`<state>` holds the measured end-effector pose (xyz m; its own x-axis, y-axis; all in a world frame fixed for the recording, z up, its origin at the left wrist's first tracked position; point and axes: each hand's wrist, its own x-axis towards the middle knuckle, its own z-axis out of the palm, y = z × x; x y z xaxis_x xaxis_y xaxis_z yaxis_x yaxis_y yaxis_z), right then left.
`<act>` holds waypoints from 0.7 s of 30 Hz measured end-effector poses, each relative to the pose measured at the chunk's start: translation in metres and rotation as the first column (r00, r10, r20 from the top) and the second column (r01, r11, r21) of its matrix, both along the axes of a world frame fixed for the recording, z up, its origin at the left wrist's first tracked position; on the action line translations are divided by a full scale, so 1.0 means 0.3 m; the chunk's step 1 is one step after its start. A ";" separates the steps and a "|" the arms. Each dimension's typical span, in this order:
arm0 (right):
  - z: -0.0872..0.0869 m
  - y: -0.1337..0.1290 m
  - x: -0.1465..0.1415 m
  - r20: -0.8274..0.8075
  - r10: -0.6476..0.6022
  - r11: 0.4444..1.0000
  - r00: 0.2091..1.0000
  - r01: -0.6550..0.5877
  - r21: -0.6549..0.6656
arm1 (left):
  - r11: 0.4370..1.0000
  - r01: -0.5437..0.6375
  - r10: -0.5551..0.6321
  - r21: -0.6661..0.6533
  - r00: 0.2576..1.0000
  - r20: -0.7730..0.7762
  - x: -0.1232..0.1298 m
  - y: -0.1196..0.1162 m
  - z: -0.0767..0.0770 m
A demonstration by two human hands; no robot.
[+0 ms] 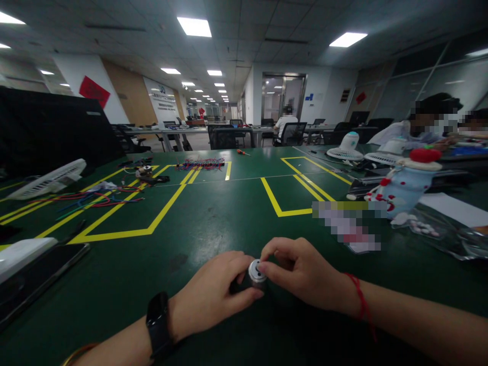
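Cylinder (257,273) sits between my two hands, top up, just in front of me; whether its base touches the desk (217,218) or hangs above, I cannot tell. My left hand (211,284) reaches in with thumb and fingers curled around opposite sides, pinching the body, probably to steady it. My right hand (305,274) arches over, forearm slanting in from the right, its fingers brought together at the dark-marked top; what they pinch, if anything, is hidden. The low left grip seems to leave that top free.
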<state>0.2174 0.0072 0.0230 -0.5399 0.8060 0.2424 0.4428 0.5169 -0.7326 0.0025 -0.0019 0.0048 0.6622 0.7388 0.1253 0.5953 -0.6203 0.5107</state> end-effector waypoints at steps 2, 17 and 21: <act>0.008 -0.001 -0.004 0.014 -0.013 1.000 1.000 0.012 0.021 | 1.000 -0.003 0.003 -0.003 1.000 0.000 0.001 0.001 0.000; 0.014 0.047 0.064 -0.016 0.005 0.999 1.000 -0.006 -0.052 | 1.000 -0.017 0.017 0.002 1.000 -0.019 -0.002 -0.003 -0.003; -0.002 0.074 0.119 0.225 0.219 0.974 0.949 -0.227 0.012 | 1.000 -0.024 0.024 -0.007 1.000 -0.019 -0.005 -0.001 -0.005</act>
<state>0.2530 0.0293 0.0224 -0.7481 0.6519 0.1238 0.4620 0.6457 -0.6080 0.0009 -0.0022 0.0032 0.6466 0.7552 0.1078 0.6195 -0.6023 0.5034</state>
